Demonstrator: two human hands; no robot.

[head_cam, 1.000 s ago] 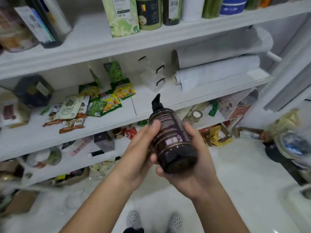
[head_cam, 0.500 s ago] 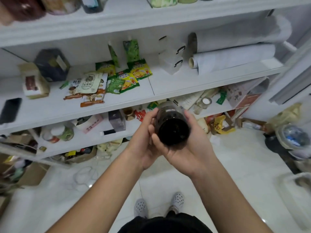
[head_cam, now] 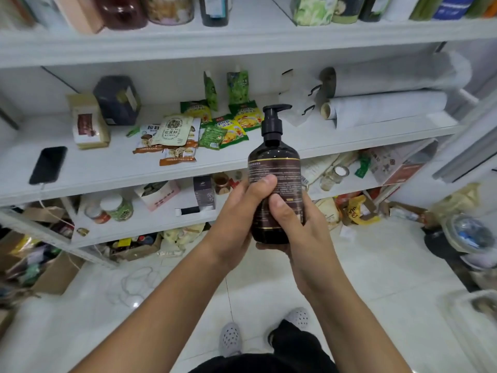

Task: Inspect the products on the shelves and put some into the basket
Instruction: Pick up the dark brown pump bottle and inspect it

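Note:
A dark brown pump bottle (head_cam: 274, 160) with a black pump head stands upright in front of the white shelves (head_cam: 242, 154). Both hands hold it low on its body. My left hand (head_cam: 236, 222) wraps it from the left, thumb across the label. My right hand (head_cam: 298, 224) grips it from the right and cups the base. Fine text on the label faces me. A pale basket (head_cam: 473, 327) shows blurred at the bottom right corner, apart from the hands.
Snack packets (head_cam: 188, 130), a beige box (head_cam: 87, 122), a dark box (head_cam: 117, 100) and a phone (head_cam: 48, 165) lie on the middle shelf. White rolls (head_cam: 387, 109) lie at its right. Bottles line the top shelf. Cardboard boxes (head_cam: 53, 273) and bags clutter the floor.
The bottle was tipped with its base toward me, then turned upright with the label facing me. Both hands stayed on it. The view has tilted slightly.

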